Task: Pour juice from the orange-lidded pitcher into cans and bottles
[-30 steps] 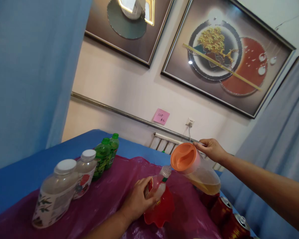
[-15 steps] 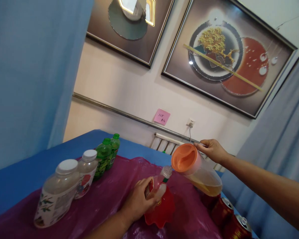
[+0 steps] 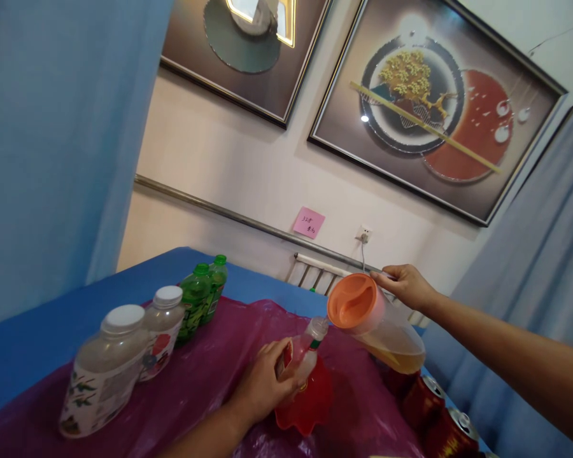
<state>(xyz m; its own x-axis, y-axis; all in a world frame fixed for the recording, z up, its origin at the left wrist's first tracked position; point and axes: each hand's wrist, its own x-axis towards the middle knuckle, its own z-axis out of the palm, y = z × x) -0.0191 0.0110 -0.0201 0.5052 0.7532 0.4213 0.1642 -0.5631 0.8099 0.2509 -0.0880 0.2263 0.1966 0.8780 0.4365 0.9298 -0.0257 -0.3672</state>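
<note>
My left hand (image 3: 262, 385) is wrapped round a small clear bottle (image 3: 304, 351) with a red label, which stands in a red flared holder (image 3: 308, 399) on the magenta plastic sheet (image 3: 205, 375). My right hand (image 3: 403, 284) grips the handle of a clear pitcher (image 3: 386, 337) with an orange lid (image 3: 352, 301). The pitcher is tilted toward the bottle's mouth and holds amber liquid in its lower part. Its lid sits right beside the bottle neck.
Two white-capped clear bottles (image 3: 109, 366) and two green bottles (image 3: 201, 299) stand at the left on the blue table (image 3: 38, 343). Red drink cans (image 3: 439, 416) lie at the lower right. Blue curtains hang on both sides; framed pictures and a radiator are behind.
</note>
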